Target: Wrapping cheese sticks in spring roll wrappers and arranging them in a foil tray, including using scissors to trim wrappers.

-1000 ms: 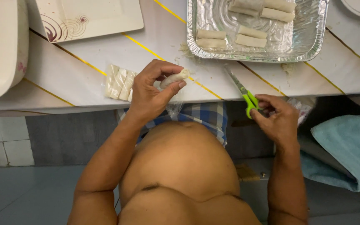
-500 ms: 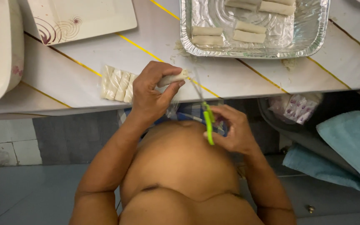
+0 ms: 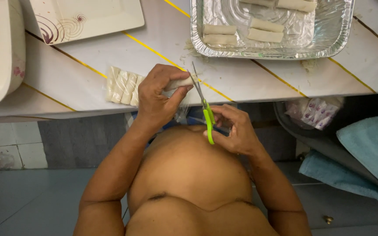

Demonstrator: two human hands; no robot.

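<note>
Scissors (image 3: 204, 109) with green handles sit in the right hand (image 3: 235, 131), fingers through the loops and closed on them; the blades point toward 11 o'clock and stand slightly apart at the end of a pale roll (image 3: 178, 83). Left hand (image 3: 156, 98) pinches that roll between thumb and fingertips at the table edge, and a bit of clear wrap (image 3: 181, 111) hangs under the hand. Whether the blades touch the roll cannot be told.

At 9 o'clock from the left hand, just beside it, a pack of rolls (image 3: 122, 85) lies flat on the white table (image 3: 259, 83), which carries yellow lines. At 1 o'clock from the hands stands a foil tray (image 3: 346, 35) holding several rolls (image 3: 219, 29) side by side. At 11 o'clock a square white plate (image 3: 110, 17) with a swirl pattern rests on the table, and a large white dish (image 3: 1, 52) fills the far left corner.

Below the table edge, at 3 o'clock from the right hand, a dark bin (image 3: 294, 131) holds crumpled wrappers (image 3: 316, 111). A blue towel (image 3: 364, 157) lies just beside it, at 4 o'clock.
</note>
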